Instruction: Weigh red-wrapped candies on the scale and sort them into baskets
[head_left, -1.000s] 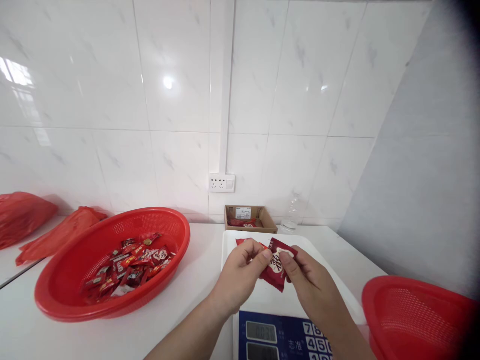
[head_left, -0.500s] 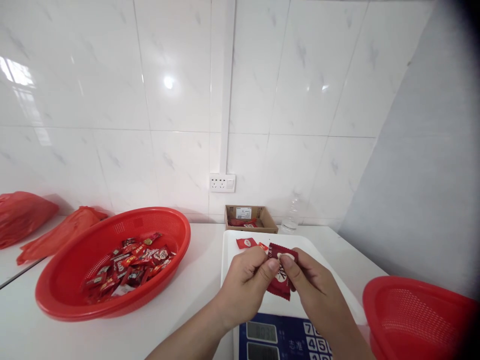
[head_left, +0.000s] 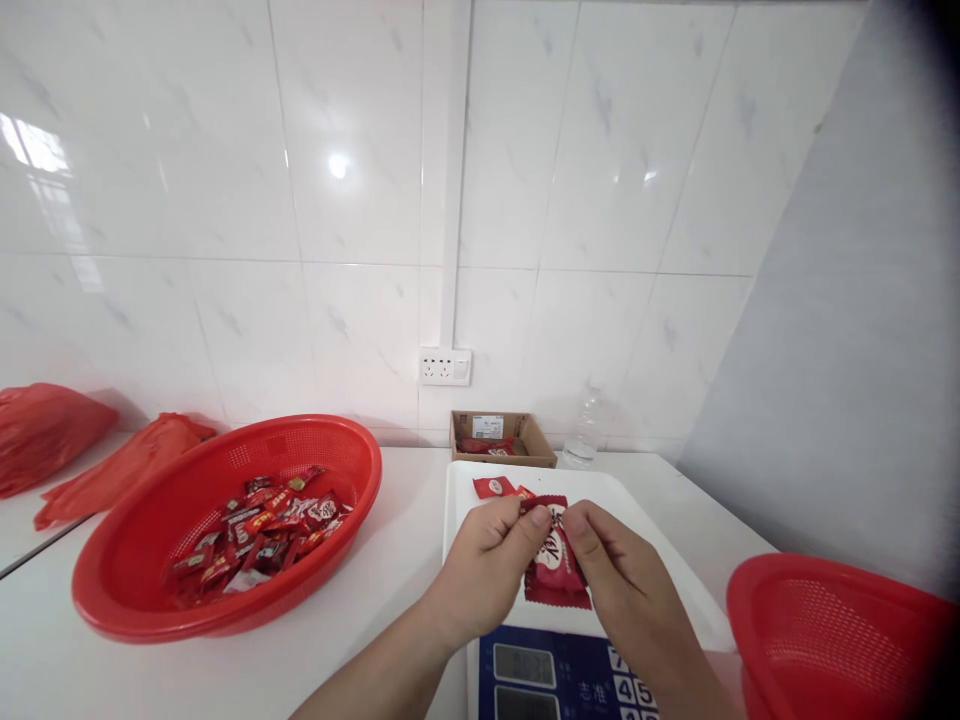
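Observation:
My left hand [head_left: 484, 572] and my right hand [head_left: 619, 580] both pinch the top edge of a dark red candy wrapper [head_left: 555, 570], which hangs upright over the white pan of a scale [head_left: 645, 500]. Each hand is closed in a thumb-and-finger pinch. Small red candies [head_left: 495, 487] lie on the pan just behind my fingers. The scale's blue front panel [head_left: 559, 680] with displays and number keys sits below my hands.
A large red basket [head_left: 135, 560] holding several red wrapped candies [head_left: 259, 535] stands at the left. Another red basket [head_left: 840, 630] is at the right edge. A small cardboard box [head_left: 501, 438], a plastic bottle [head_left: 583, 440] and red bags [head_left: 45, 430] sit along the tiled wall.
The wrapper has turned from tilted to hanging upright and dropped slightly toward me. Both hands moved closer together at its top edge.

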